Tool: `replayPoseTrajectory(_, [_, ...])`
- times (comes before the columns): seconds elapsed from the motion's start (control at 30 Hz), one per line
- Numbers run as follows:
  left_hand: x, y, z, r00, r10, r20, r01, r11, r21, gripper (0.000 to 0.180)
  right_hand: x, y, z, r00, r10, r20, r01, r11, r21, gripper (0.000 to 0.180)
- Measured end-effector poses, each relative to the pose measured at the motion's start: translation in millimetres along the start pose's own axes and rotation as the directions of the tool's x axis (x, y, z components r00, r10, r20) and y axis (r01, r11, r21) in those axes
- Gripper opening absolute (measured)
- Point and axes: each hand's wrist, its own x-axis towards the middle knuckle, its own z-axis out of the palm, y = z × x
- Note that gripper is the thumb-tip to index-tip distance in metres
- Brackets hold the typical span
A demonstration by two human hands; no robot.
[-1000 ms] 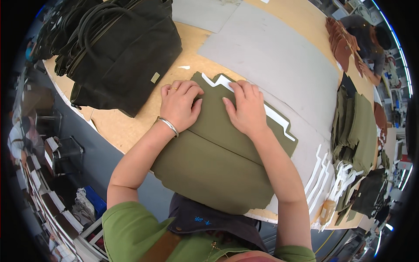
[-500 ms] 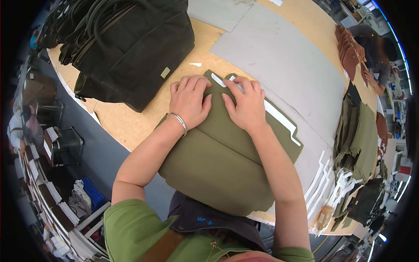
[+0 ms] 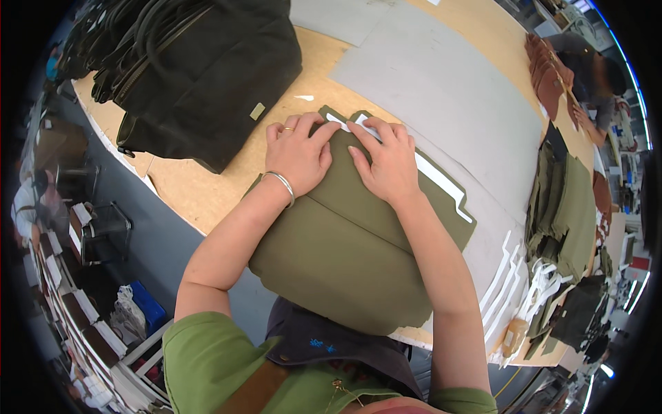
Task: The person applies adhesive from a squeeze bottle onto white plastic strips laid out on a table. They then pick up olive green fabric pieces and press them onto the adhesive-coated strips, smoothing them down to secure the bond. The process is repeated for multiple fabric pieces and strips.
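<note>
An olive-green fabric panel [image 3: 338,255] lies before me, with a seam or fold across it and a notch in its far edge. White stiff strips run along that edge; the longer strip [image 3: 445,188] follows the right side, and a short strip [image 3: 334,120] lies left of the notch. My left hand [image 3: 298,155] rests on the panel left of the notch, fingers curved and apart, index fingertip on the short strip. My right hand [image 3: 387,164] bends over the edge right of the notch, index finger on white strip, thumb apart on the fabric. The outer fingertips are partly hidden.
A dark handbag [image 3: 221,83] stands at the far left beside more black bags. Grey sheets [image 3: 441,83] cover part of the table. At right lie loose white strips [image 3: 502,283], a bottle [image 3: 514,338] and stacked olive pieces [image 3: 576,214]. Another person [image 3: 586,90] works at far right.
My left index finger has stretched right onto the short white strip near the notch. My right hand has shifted only slightly. The whole view has moved a little.
</note>
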Motion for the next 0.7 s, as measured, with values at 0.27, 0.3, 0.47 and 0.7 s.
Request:
replayPoseTrajectory(0.27, [7.6, 39.8, -12.6, 0.971, 0.239, 0.023, -0.235, 0.965, -0.112, 0.047, -95.8, 79.0, -113.3, 0.874, 0.477, -0.095, -0.455, 0.87, 0.188, 0.021])
replayPoseTrajectory(0.3, [12.3, 59.9, -8.6, 0.94, 0.337, 0.056, -0.321, 0.929, -0.184, 0.046, -110.2, 84.1, -124.3, 0.862, 0.501, -0.081, -0.483, 0.858, 0.175, 0.021])
replayPoseTrajectory(0.47, [16.5, 146.0, 33.5, 0.754, 0.652, 0.083, -0.574, 0.715, -0.399, 0.043, -155.9, 79.9, -146.3, 0.821, 0.569, -0.048, -0.558, 0.817, 0.144, 0.024])
replayPoseTrajectory(0.7, [5.9, 157.1, 47.9, 0.744, 0.651, 0.149, -0.573, 0.737, -0.357, 0.04, -175.1, 67.0, -141.3, 0.805, 0.594, -0.001, -0.588, 0.798, 0.132, 0.027])
